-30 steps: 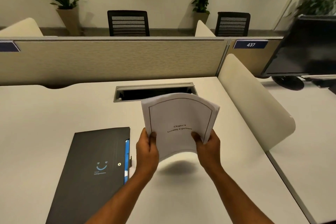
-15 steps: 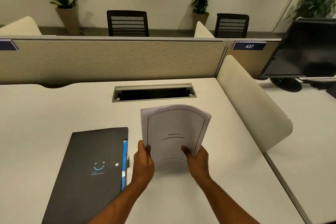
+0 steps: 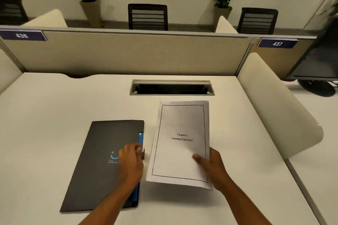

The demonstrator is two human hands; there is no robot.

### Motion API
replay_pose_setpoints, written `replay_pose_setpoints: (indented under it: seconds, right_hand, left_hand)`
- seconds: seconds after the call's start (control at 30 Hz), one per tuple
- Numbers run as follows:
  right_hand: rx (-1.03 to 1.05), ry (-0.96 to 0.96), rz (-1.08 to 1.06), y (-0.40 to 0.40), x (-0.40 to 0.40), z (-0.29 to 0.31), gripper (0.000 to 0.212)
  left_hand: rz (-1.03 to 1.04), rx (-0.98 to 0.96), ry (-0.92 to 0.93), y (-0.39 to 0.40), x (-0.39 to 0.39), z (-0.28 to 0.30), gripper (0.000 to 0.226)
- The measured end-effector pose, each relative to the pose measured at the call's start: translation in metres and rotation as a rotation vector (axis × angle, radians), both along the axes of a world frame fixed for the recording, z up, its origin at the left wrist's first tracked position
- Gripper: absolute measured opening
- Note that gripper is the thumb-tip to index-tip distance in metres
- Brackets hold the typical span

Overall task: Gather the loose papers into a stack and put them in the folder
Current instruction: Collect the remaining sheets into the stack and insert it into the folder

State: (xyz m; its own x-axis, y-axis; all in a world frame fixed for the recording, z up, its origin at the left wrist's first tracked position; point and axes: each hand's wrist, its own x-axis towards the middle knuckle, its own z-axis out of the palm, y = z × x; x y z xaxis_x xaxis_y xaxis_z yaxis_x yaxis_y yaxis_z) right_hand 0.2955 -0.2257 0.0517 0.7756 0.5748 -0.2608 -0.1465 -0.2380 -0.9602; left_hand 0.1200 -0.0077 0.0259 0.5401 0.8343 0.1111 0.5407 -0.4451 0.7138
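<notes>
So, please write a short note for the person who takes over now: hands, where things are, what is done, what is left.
Right hand: holds the paper stack at its near right corner, thumb on top.
Left hand: on the right edge of the folder, at its clasp; the grip is blurred.
Folder: closed, flat on the desk, left of the stack.
Done: papers gathered.
Left: open the folder, put the stack inside.
</notes>
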Motion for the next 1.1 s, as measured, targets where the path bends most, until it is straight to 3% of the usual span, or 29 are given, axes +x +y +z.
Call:
replay_pose_setpoints:
  seconds: [0.1,0.23,0.3,0.7,0.87,0.97,1.1]
  right_hand:
    - [0.022,0.057,0.005,0.006,-0.007,0.004,0.025]
    - [0.049,0.06,0.096,0.026,-0.018,0.011,0.024]
    - [-0.006,0.0,0.16,0.036,-0.023,0.01,0.022]
    - [-0.441,-0.388,0.259,0.024,-0.007,-0.009,0.017]
    - [-0.45,-0.339,0.241,0.024,-0.012,-0.016,0.023]
    - [-0.448,-0.287,0.213,0.024,-0.017,-0.021,0.031]
    - [-0.407,-0.22,0.179,0.02,-0.018,-0.022,0.036]
  left_hand:
    - [-0.084,0.091,0.241,0.009,-0.026,-0.017,0.022]
    - [-0.215,0.115,0.679,0.01,-0.039,-0.032,0.082]
    - [-0.165,0.075,0.74,0.008,-0.034,-0.03,0.088]
    - [-0.129,-0.022,0.688,0.018,-0.028,-0.015,0.067]
    - [-0.152,-0.086,0.675,0.01,-0.013,-0.006,0.086]
    - [-0.188,0.035,0.707,0.005,-0.009,0.002,0.094]
    - [-0.182,-0.014,0.537,0.014,-0.016,0.021,0.064]
